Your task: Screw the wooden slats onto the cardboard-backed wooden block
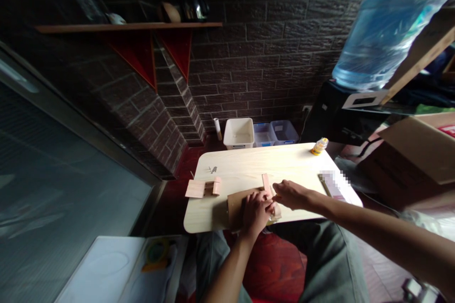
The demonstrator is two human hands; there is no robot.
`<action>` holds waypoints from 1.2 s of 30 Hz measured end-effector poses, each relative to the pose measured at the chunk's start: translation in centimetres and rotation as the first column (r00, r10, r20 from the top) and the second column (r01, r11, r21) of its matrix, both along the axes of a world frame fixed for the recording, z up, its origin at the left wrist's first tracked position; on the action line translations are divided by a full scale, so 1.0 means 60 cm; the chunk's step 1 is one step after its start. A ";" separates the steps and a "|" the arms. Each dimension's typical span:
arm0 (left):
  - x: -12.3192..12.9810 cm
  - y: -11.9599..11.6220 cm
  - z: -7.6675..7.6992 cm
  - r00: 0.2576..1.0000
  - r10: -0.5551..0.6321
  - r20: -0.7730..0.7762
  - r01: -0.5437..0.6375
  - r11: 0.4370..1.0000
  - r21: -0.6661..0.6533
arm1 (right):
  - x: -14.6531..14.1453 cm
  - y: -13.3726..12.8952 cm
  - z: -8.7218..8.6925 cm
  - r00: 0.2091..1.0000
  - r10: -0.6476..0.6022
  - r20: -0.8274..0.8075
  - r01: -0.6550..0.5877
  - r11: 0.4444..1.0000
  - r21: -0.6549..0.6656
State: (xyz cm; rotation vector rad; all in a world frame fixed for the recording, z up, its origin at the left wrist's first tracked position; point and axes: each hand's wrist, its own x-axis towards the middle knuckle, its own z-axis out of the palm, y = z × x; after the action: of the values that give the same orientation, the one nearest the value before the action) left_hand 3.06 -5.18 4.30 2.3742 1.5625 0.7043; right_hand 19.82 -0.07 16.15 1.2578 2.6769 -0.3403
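Brown block (236, 209)'s lying lower-centre, left hand (256, 209) covering it (can't tell its grip), right hand (288, 194) curling closed, contents hidden; looks unfinished, wooden pieces (195, 189) waiting left.

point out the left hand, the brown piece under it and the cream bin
Left hand (256, 210): head view, back of the hand
Brown piece (235, 207): head view, bare left part
Cream bin (239, 125): head view, inner far wall

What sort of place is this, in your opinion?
Probably a corner of a home or small office, used for handwork: a blue plastic water bottle on a black dispenser, a brown shelf against a dark brick-patterned wall, and a pale rectangular table with small wooden pieces.
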 end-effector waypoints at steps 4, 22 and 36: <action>0.001 -0.001 -0.002 1.000 0.008 -0.002 -0.008 1.000 0.014 | -0.001 -0.007 0.008 0.999 -0.036 0.036 0.036 0.999 -0.003; 0.001 0.000 -0.003 1.000 0.011 0.000 -0.011 1.000 -0.016 | -0.010 0.001 0.016 0.991 0.132 0.010 -0.131 0.991 -0.033; 0.004 -0.003 0.002 0.999 0.022 0.027 -0.022 1.000 -0.015 | 0.000 -0.003 -0.004 0.989 0.141 0.038 -0.144 0.987 0.068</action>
State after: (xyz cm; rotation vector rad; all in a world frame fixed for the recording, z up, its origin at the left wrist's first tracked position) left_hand 3.29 -5.38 4.40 2.3311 1.5795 0.7242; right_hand 19.79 -0.25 15.93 1.0716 2.7527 -0.2053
